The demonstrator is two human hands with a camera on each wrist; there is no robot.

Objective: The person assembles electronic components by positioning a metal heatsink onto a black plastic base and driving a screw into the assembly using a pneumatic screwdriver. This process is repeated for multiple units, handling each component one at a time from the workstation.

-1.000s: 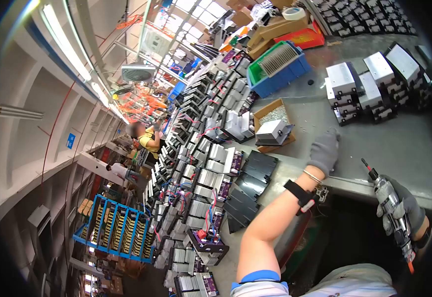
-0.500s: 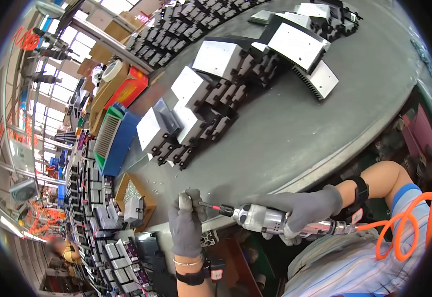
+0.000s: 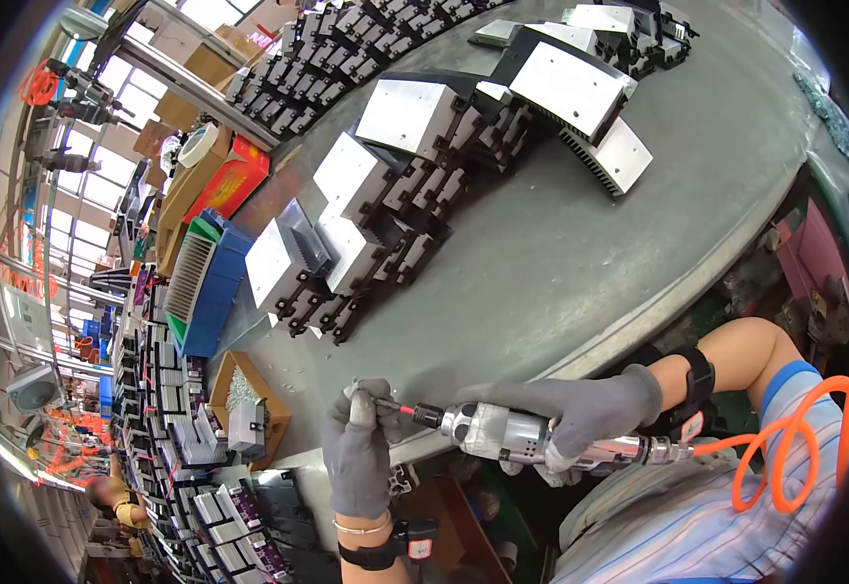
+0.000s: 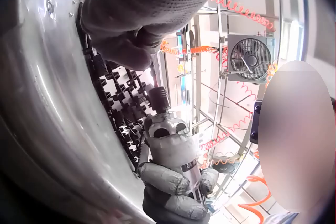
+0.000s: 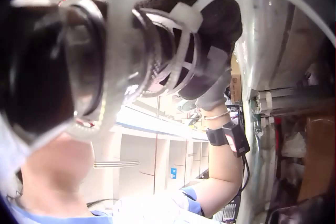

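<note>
At lower centre, the right hand (image 3: 595, 414) grips the power driver (image 3: 504, 432); the left hand (image 3: 357, 456) pinches its bit (image 3: 406, 410), near the desk (image 3: 512, 273).

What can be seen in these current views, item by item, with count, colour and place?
power tool: one, silver and black, in the right hand
coiled hose: one, orange, at the tool's rear
bench: one, grey, under the finned blocks
finned blocks: many, silver with black brackets, stacked
blue bin: one, blue, beside the stacks
open box: one, brown, near the blue bin
fan: at least one, grey, overhead
wrist straps: two, black, one per wrist
left hand: one, grey glove, fingers curled at the bit
right hand: one, grey glove, round the tool
</note>
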